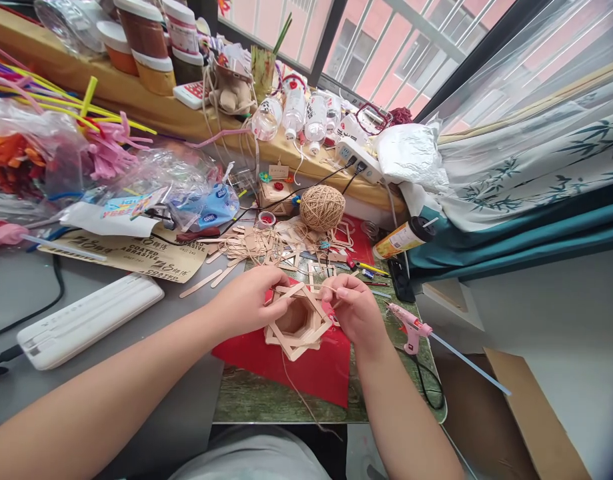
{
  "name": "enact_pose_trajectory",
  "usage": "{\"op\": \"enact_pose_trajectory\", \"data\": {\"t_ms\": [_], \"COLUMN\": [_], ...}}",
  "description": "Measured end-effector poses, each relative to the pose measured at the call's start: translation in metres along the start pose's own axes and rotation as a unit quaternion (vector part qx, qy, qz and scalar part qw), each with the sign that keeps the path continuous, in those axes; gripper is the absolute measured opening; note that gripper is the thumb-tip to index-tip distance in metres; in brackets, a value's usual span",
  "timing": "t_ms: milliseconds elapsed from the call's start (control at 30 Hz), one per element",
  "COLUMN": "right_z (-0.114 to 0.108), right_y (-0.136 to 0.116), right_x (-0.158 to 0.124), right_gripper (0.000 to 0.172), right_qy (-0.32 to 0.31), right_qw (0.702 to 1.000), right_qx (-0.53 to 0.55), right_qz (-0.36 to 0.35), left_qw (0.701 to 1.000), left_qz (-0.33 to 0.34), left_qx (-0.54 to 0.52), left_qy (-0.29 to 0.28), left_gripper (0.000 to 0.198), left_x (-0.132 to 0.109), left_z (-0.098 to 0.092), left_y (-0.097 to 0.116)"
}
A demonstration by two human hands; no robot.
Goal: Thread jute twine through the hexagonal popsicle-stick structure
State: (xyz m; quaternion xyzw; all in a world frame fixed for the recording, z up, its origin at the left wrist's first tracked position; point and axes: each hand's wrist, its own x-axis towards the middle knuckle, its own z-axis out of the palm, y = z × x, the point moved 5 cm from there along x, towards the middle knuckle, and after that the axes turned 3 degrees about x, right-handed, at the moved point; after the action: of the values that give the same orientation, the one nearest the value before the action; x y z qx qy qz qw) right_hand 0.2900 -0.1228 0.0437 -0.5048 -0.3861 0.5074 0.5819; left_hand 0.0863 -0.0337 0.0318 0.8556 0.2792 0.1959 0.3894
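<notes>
A hollow structure of stacked wooden craft sticks (312, 340) sits on a red sheet (266, 363). My left hand (259, 298) grips its upper left edge, thumb over the rim and fingers behind. Just right of the structure, my right hand (353, 307) pinches a thin light strand or stick, too fine to tell which, between thumb and forefinger. A length of twine (302, 399) hangs from below the structure toward the table's front edge. Behind the hands lie loose craft sticks (246, 245) and a ball of twine (322, 207).
A pink glue gun (411, 327) lies right of my right hand, its cord trailing down. Farther back stands a drink cup (403, 239). At left are a white power strip (91, 323), sandpaper sheets (131, 253) and plastic bags (161, 177). Bottles (293, 110) line the sill.
</notes>
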Motion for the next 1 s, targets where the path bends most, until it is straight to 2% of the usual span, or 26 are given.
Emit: {"op": "enact_pose_trajectory", "data": {"t_ms": [133,200,300,367,467,633,767,833,900,967,1000], "right_z": [-0.003,-0.002,0.0,0.0,0.001,0.005,0.005,0.001,-0.003,-0.004,-0.003], "right_y": [0.003,0.006,0.008,0.003,-0.007,-0.018,-0.029,-0.034,-0.035,-0.028,-0.022], "right_x": [-0.002,0.0,0.002,0.003,0.004,0.005,0.007,0.007,0.006,0.006,0.007], "right_gripper": [0.022,0.029,0.034,0.029,0.025,0.038,0.021,0.019,0.011,0.021,0.029], "right_qy": [0.029,0.023,0.003,0.007,0.015,-0.001,-0.024,0.006,0.047,0.061,0.056], "right_qw": [0.999,0.999,0.983,0.954,0.895,0.847,0.802,0.817,0.881,0.955,0.979], "right_qx": [0.017,-0.024,-0.151,-0.277,-0.437,-0.523,-0.587,-0.57,-0.469,-0.291,-0.194], "right_qz": [-0.018,0.024,0.105,0.112,0.091,0.097,0.104,0.086,0.051,0.027,0.03], "left_qw": [1.0,0.999,0.997,0.997,0.998,0.999,0.999,0.999,0.999,0.999,0.999], "left_qz": [0.004,0.005,-0.014,-0.029,-0.034,-0.03,-0.037,-0.034,-0.025,-0.018,-0.016], "left_qx": [0.031,0.053,0.068,0.068,0.054,0.025,0.028,0.034,0.037,0.038,0.038], "left_qy": [0.003,0.002,-0.012,-0.021,-0.023,-0.025,-0.019,-0.017,-0.019,-0.019,-0.017], "left_gripper": [0.009,0.01,0.014,0.017,0.02,0.027,0.026,0.025,0.025,0.027,0.027], "left_x": [0.0,0.0,0.001,0.001,0.001,0.001,0.0,0.0,0.0,0.0,0.0], "left_z": [-0.003,-0.004,-0.002,-0.001,-0.001,-0.002,-0.004,-0.005,-0.005,-0.004,-0.003], "left_y": [0.004,0.006,0.005,0.003,0.002,0.002,0.002,0.002,0.002,0.002,0.001]}}
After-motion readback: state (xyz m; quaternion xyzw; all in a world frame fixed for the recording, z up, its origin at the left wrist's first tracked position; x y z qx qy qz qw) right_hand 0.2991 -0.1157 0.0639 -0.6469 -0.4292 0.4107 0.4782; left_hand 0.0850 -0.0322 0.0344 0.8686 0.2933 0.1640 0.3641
